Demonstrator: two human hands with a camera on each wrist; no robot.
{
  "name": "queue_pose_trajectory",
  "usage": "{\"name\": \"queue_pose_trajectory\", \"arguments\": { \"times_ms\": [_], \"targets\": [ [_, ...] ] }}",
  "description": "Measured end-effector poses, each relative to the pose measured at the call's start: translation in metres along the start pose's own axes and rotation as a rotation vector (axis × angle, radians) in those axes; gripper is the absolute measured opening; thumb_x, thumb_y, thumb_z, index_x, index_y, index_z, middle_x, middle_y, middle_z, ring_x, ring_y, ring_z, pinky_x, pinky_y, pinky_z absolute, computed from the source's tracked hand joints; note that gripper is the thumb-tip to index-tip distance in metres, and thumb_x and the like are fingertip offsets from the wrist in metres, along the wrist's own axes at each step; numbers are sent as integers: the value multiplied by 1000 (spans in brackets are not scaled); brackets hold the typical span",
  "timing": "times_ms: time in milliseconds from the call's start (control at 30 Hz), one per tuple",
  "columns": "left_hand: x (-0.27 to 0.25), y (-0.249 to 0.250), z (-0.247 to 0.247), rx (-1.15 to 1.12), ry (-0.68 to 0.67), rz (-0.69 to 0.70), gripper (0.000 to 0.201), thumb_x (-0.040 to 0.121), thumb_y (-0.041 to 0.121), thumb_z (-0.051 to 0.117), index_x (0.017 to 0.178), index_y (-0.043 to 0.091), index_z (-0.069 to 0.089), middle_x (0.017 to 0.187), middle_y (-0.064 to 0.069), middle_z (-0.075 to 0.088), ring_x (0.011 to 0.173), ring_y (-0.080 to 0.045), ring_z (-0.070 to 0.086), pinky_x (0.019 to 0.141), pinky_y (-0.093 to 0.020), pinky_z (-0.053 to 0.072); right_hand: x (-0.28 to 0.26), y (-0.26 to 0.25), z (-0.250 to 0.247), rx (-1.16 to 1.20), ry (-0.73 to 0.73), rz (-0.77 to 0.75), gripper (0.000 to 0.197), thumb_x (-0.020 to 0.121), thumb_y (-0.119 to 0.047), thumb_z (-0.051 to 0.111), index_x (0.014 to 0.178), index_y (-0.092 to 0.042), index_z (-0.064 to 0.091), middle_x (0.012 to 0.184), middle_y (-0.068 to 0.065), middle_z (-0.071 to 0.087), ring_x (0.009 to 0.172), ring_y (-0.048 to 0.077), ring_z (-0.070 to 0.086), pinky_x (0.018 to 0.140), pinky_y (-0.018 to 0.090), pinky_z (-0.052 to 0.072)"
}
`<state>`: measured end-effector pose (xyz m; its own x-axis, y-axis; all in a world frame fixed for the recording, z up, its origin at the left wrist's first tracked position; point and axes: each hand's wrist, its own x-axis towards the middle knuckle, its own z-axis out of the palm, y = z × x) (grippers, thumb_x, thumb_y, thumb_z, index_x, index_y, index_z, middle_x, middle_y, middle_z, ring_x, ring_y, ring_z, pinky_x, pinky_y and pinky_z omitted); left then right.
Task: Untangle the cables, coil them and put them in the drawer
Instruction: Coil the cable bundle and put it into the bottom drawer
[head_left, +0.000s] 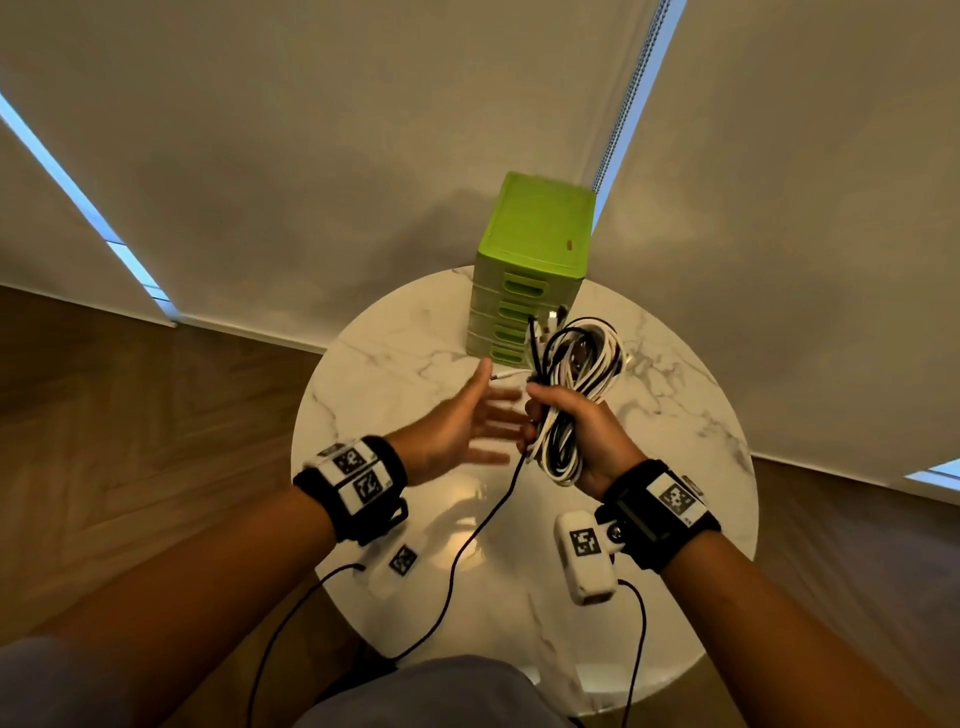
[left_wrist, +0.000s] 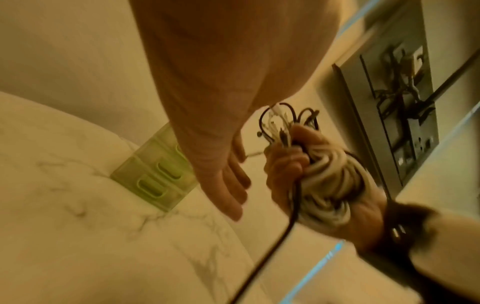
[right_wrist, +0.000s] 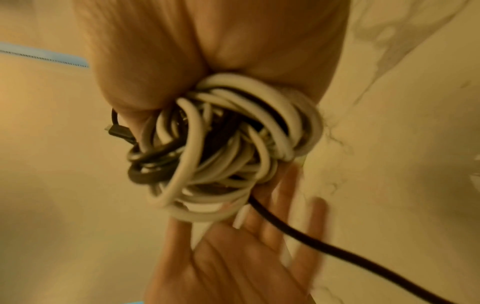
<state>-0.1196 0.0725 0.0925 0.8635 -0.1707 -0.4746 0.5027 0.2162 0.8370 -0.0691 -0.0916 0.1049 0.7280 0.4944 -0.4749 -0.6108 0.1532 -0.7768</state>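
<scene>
A tangled bundle of white and black cables (head_left: 569, 395) (left_wrist: 327, 174) (right_wrist: 228, 148) stands upright above the table, and my right hand (head_left: 576, 436) (left_wrist: 285, 164) grips it round the middle. One black cable (head_left: 467, 545) (right_wrist: 324, 242) trails from the bundle down toward my lap. My left hand (head_left: 467, 421) (left_wrist: 223, 181) (right_wrist: 233, 257) is spread flat with straight fingers just left of the bundle, holding nothing. The green drawer unit (head_left: 530, 270) (left_wrist: 155, 174) stands at the table's far edge, its drawers closed.
The round white marble table (head_left: 389, 374) (left_wrist: 78, 226) lies under both hands. Wooden floor (head_left: 130, 415) surrounds it, with pale blinds (head_left: 311, 156) behind. Black leads hang from both wrist cameras (head_left: 587, 556) near my knees.
</scene>
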Motion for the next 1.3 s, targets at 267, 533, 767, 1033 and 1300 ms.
{"name": "queue_pose_trajectory", "arguments": {
  "times_ms": [267, 533, 767, 1033, 1300],
  "targets": [
    [-20, -27, -1, 475, -267, 13, 47, 105, 48, 43, 107, 9, 69, 78, 0, 58, 78, -16, 60, 85, -33, 55, 5, -21, -2, 26, 9, -44, 14, 84, -17, 70, 81, -8, 60, 70, 6, 51, 57, 23, 52, 60, 36, 49],
    [-29, -4, -68, 815, 10, 197, 32, 87, 52, 73, 75, 22, 70, 66, 7, 58, 65, -4, 51, 68, -22, 40, -8, -37, -24, -157, -75, 33, 16, 86, -17, 70, 94, -8, 59, 71, 8, 46, 56, 22, 48, 60, 35, 46],
    [-13, 24, -63, 593, 277, 564, 18, 84, 34, 81, 85, 23, 67, 99, 2, 61, 90, -8, 61, 89, -22, 49, -16, -29, -11, -503, -89, 7, 20, 85, -22, 75, 84, -5, 64, 75, 14, 56, 63, 29, 55, 62, 37, 50],
    [9, 27, -4, -171, 248, 530, 10, 104, 23, 50, 102, 14, 51, 117, -4, 65, 105, -11, 68, 97, -34, 52, -9, -12, 13, -528, -51, -184, 23, 86, -18, 75, 109, -18, 71, 82, -3, 71, 73, 13, 66, 68, 32, 51],
    [10, 43, 16, -609, 277, 419, 18, 106, 18, 49, 92, 23, 39, 86, -1, 54, 81, -14, 55, 83, -36, 50, -5, -2, 26, -529, -98, -273, 40, 78, 2, 76, 113, -15, 69, 97, 2, 74, 89, 15, 69, 79, 32, 54]
  ]
}}
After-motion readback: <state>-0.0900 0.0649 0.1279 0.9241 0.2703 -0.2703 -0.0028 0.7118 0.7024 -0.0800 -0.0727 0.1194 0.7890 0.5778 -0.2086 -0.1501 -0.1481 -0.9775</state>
